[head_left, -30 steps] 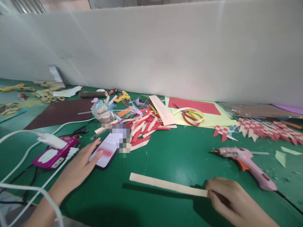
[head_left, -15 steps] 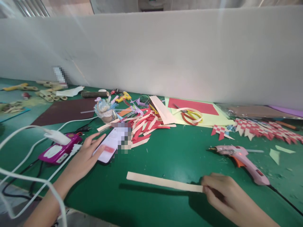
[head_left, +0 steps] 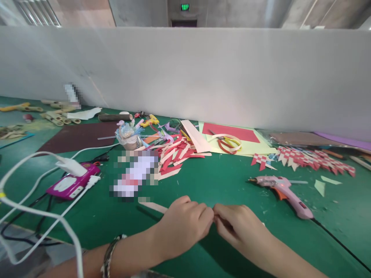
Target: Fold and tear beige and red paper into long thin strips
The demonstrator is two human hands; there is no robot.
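Note:
My left hand (head_left: 184, 224) and my right hand (head_left: 237, 227) meet fingertip to fingertip low in the middle of the view, both closed in a pinch on a cream paper strip (head_left: 156, 207). Only the strip's left end shows; the rest lies hidden behind my hands. A phone (head_left: 135, 175), blurred out, lies on the green table (head_left: 208, 185) to the left of the strip. A pink hot glue gun (head_left: 282, 189) rests to the right of my right hand.
A heap of red and cream paper strips (head_left: 176, 152) lies behind the phone. Red-handled scissors (head_left: 227, 143) sit on yellow and red paper sheets. Woven red-and-cream paper pieces (head_left: 313, 160) line the right. A purple power strip (head_left: 72, 184) with white cables sits left. A white partition (head_left: 203, 73) closes the back.
My left hand has left the phone and moved right to the strip, meeting my right hand. My right hand has slid left along the strip. The view has tilted up slightly.

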